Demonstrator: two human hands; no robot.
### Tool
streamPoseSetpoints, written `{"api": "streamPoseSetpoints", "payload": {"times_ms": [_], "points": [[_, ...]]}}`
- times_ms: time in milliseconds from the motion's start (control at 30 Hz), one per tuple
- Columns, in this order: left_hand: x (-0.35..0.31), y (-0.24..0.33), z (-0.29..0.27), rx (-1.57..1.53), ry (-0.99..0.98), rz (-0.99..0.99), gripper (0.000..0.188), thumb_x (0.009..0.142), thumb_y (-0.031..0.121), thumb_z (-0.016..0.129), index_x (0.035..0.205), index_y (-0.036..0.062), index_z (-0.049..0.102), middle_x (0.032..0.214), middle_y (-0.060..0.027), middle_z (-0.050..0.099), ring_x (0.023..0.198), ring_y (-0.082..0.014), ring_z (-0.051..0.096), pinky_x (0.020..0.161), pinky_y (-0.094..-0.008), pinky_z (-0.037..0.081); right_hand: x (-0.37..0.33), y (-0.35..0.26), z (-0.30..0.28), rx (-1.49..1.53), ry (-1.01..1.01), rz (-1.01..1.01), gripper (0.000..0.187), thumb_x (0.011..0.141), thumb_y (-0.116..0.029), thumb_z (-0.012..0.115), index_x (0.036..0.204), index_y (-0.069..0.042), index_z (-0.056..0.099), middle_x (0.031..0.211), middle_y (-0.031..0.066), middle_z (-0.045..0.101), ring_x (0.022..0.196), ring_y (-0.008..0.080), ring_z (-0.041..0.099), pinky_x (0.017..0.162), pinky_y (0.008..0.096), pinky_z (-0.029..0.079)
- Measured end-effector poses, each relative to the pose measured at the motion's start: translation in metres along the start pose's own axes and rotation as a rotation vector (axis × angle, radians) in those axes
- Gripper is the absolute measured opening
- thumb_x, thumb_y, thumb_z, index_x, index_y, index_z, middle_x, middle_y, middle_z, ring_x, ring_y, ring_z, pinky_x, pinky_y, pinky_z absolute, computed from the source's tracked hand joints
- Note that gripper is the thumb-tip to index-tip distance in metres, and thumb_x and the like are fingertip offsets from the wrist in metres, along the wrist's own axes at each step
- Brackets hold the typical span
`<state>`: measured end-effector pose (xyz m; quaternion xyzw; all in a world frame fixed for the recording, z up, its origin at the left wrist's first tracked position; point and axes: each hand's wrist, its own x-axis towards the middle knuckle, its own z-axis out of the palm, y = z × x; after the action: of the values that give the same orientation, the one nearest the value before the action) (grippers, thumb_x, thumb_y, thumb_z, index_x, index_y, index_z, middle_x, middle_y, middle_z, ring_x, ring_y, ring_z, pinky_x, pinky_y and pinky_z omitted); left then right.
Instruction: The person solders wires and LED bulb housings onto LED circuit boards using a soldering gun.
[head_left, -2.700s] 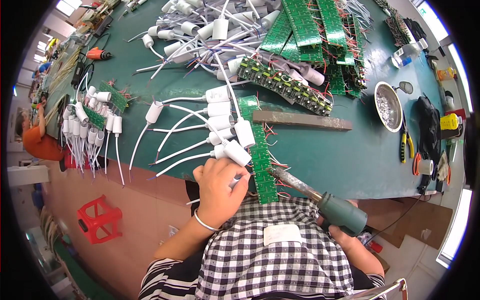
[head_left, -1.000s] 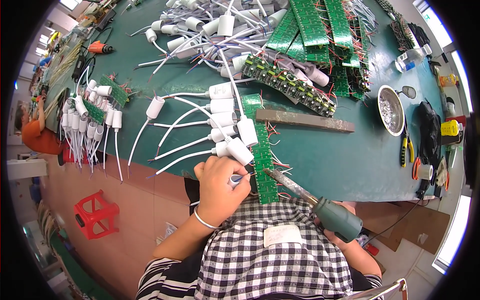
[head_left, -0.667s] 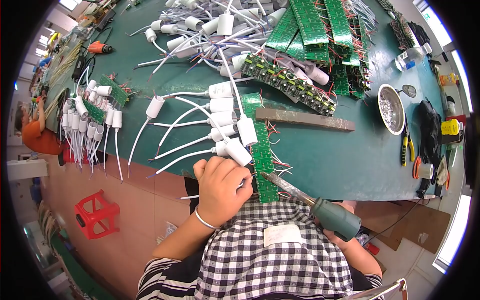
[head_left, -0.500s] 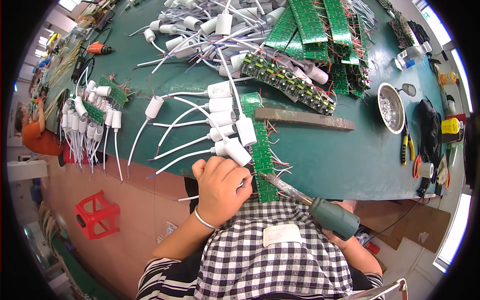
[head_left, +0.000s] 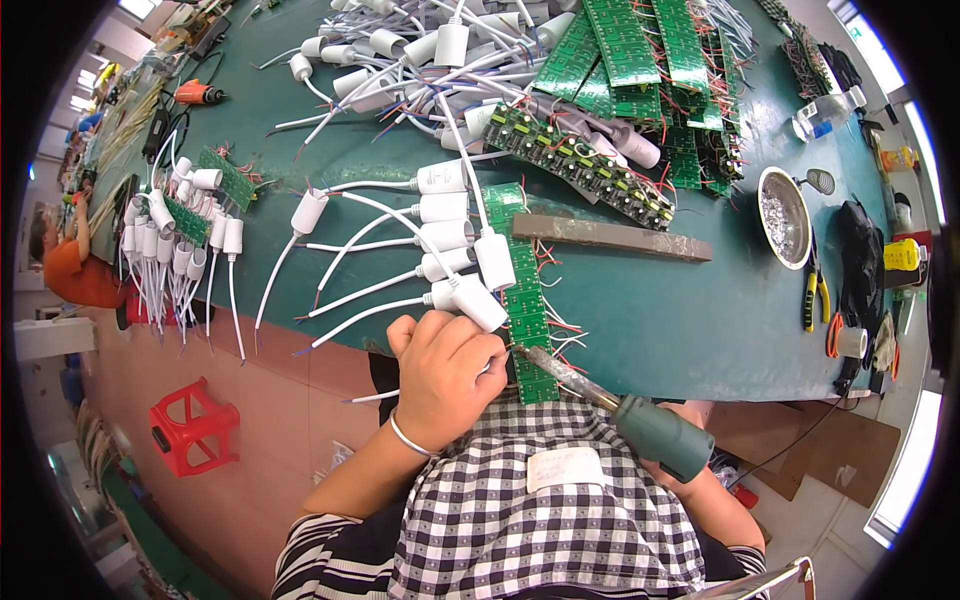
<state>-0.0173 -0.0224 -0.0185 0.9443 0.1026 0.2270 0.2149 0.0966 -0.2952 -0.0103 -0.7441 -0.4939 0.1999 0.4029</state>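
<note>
Iron [head_left: 662,438] tip is being shifted leftward over board [head_left: 526,300] at bench [head_left: 680,330] edge, toward cable [head_left: 374,398] being pinched in closed left hand [head_left: 445,375]; handle is being gripped by half-hidden right hand [head_left: 668,480]; soldering apparently being done.

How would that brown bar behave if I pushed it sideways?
The brown bar looks rigid, being straight and thick; its flat, squared faces suggest sliding rather than rolling. Its left end overlaps the green circuit board, so that might drag along too.
</note>
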Motion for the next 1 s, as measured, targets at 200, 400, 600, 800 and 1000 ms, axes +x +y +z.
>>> {"api": "streamPoseSetpoints", "payload": {"times_ms": [200, 400, 600, 800, 1000], "points": [[0.000, 0.000, 0.000, 0.006, -0.004, 0.000, 0.017, 0.064, 0.010, 0.071, 0.074, 0.0148, 0.059, 0.076, 0.0022, 0.053, 0.075, -0.0187, 0.049, 0.074, -0.0377, 0.028, -0.001, -0.011, -0.001, 0.445, 0.174, 0.267, 0.026, 0.083, -0.027, 0.064, 0.091, -0.002, 0.064, 0.080, 0.0086, 0.066, 0.066, 0.0224, 0.064, 0.064, 0.0323, 0.050], [-0.001, 0.000, 0.001, 0.003, 0.003, 0.002, 0.015, 0.064, 0.011, 0.071, 0.073, 0.0152, 0.059, 0.075, 0.0026, 0.053, 0.076, -0.0185, 0.049, 0.074, -0.0379, 0.028, -0.004, -0.005, -0.001, 0.424, 0.214, 0.289, 0.037, 0.087, -0.037, 0.057, 0.090, -0.001, 0.064, 0.071, 0.0064, 0.066, 0.065, 0.0202, 0.065, 0.065, 0.0325, 0.051], [-0.002, 0.000, 0.001, 0.008, 0.004, 0.006, 0.015, 0.065, 0.012, 0.072, 0.073, 0.0149, 0.059, 0.075, 0.0024, 0.053, 0.077, -0.0185, 0.050, 0.074, -0.0380, 0.028, -0.004, -0.004, 0.003, 0.418, 0.231, 0.241, 0.037, 0.087, -0.038, 0.057, 0.088, -0.002, 0.065, 0.068, 0.0055, 0.066, 0.064, 0.0194, 0.064, 0.066, 0.0326, 0.051], [-0.006, 0.000, -0.011, -0.048, -0.090, -0.075, 0.024, 0.064, 0.015, 0.074, 0.084, 0.0127, 0.061, 0.084, -0.0001, 0.058, 0.083, -0.0205, 0.052, 0.079, -0.0383, 0.029, -0.012, 0.002, 0.004, 0.440, 0.281, 0.310, 0.037, 0.087, -0.039, 0.058, 0.088, -0.002, 0.064, 0.068, 0.0063, 0.066, 0.063, 0.0182, 0.064, 0.063, 0.0310, 0.050], [-0.018, -0.010, -0.031, 0.123, -0.153, 0.054, 0.026, 0.066, 0.015, 0.073, 0.090, 0.0170, 0.066, 0.096, 0.0019, 0.059, 0.094, -0.0202, 0.051, 0.084, -0.0383, 0.030, -0.018, 0.007, 0.007, 0.620, 0.390, 0.401, 0.062, 0.082, -0.057, 0.059, 0.110, -0.001, 0.058, 0.070, 0.0066, 0.064, 0.064, 0.0143, 0.063, 0.059, 0.0274, 0.048]]}}
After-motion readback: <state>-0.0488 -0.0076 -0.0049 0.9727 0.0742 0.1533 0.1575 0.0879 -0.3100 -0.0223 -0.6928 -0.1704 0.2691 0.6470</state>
